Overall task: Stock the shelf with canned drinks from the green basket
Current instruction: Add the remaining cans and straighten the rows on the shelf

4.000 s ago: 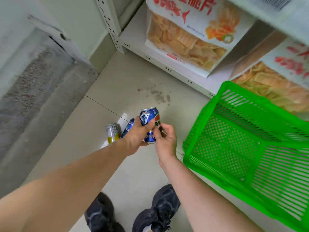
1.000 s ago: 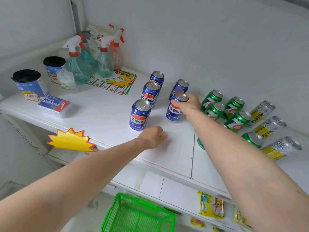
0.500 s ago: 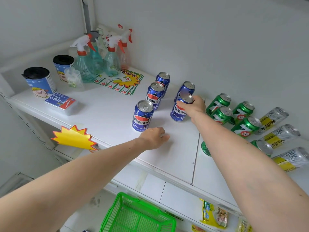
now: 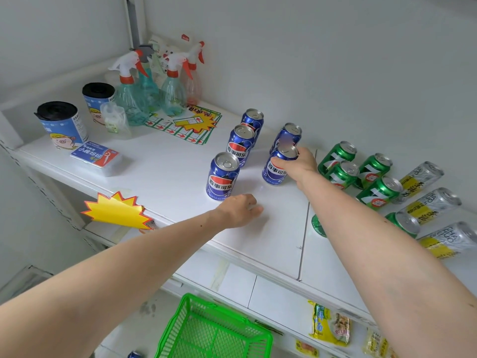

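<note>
Several blue cola cans stand upright on the white shelf [image 4: 167, 174]: one at the front [image 4: 222, 177], two behind it [image 4: 240, 144], and one at the back right [image 4: 287, 135]. My right hand [image 4: 296, 165] grips the top of another blue can [image 4: 275, 171], which stands on the shelf in front of the back right one. My left hand [image 4: 240, 210] rests on the shelf just in front of the front can, fingers loosely curled, holding nothing. The green basket [image 4: 180, 324] sits below at the bottom edge; its visible part shows no cans.
Green cans [image 4: 340, 161] and silver-yellow cans [image 4: 423, 177] fill the shelf to the right. Spray bottles [image 4: 131, 99], two black-lidded tubs [image 4: 60, 125], a small blue box [image 4: 94, 155] and a price card are at the left. A yellow starburst tag [image 4: 116, 210] hangs off the edge. Snack packs [image 4: 330, 324] lie on the lower shelf.
Four seconds ago both hands held a blue can low by the basket. Since a second ago my right hand has stayed on the can on the shelf; only the view shifted.
</note>
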The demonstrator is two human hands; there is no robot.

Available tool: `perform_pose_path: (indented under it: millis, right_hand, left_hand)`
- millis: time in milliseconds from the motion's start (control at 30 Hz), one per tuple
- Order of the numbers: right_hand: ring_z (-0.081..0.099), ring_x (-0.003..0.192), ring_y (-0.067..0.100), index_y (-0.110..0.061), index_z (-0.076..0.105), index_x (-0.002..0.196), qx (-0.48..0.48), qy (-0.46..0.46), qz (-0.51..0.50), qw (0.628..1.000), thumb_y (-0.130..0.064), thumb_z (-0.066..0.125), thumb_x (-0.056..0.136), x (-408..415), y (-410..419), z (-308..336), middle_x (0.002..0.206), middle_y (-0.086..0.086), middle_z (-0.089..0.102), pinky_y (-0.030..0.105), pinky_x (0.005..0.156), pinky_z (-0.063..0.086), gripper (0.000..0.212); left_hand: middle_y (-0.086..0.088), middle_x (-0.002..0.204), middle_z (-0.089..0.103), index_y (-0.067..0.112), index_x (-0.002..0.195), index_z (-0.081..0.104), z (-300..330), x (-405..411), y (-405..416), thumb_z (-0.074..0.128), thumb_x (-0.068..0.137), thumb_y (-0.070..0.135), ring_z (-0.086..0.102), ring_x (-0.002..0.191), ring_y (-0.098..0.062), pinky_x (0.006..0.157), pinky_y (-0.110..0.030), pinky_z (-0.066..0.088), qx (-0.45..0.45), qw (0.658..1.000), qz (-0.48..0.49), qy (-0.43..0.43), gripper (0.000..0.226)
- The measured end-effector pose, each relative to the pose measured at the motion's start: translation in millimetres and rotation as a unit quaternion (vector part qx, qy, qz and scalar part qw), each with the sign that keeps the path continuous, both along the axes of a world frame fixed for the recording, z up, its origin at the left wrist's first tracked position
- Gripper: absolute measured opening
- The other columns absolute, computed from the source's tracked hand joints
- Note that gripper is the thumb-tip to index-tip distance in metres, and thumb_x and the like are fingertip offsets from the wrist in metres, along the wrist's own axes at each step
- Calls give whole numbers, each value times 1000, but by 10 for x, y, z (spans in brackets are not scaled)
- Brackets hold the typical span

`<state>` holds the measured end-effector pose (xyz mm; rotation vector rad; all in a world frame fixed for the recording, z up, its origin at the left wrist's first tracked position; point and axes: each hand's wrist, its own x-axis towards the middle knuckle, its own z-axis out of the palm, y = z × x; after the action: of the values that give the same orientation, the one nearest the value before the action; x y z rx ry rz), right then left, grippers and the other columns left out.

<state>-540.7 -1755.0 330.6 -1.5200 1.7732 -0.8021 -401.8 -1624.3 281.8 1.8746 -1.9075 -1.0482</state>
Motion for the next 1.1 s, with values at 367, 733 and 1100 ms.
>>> perform_pose_path:
  millis: [367, 733, 1100]
  right_hand:
    - [55, 118, 26, -9, 56, 125, -120, 11, -123, 985, -30, 76, 81, -78, 714, -172, 129, 11, 57, 32, 98, 44, 53]
    - [57, 97, 18, -5, 60, 109, -325, -24, 44, 944, -13, 63, 86, 718, 2009, -668, 110, 11, 55, 23, 89, 42, 25]
    - [61, 86, 23, -4, 60, 98, -238, -118, 128, 956, -9, 64, 84, 1732, 3431, -1996, 97, 8, 58, 29, 83, 46, 15]
  left_hand:
    - [-2, 130, 59, 17, 126, 57, -83, 255, 309, 49, 97, 34, 56, 116, -21, 98, -28, 46, -65, 993, -17, 95, 35]
    - [7, 120, 64, 17, 120, 61, -349, 918, 1311, 50, 97, 24, 58, 111, -8, 93, -20, 43, -212, 966, 74, 131, 26]
    - [-7, 115, 54, 10, 114, 61, -1462, 1883, 2652, 50, 95, 10, 58, 92, -10, 87, -15, 44, -278, 926, 251, 36, 22]
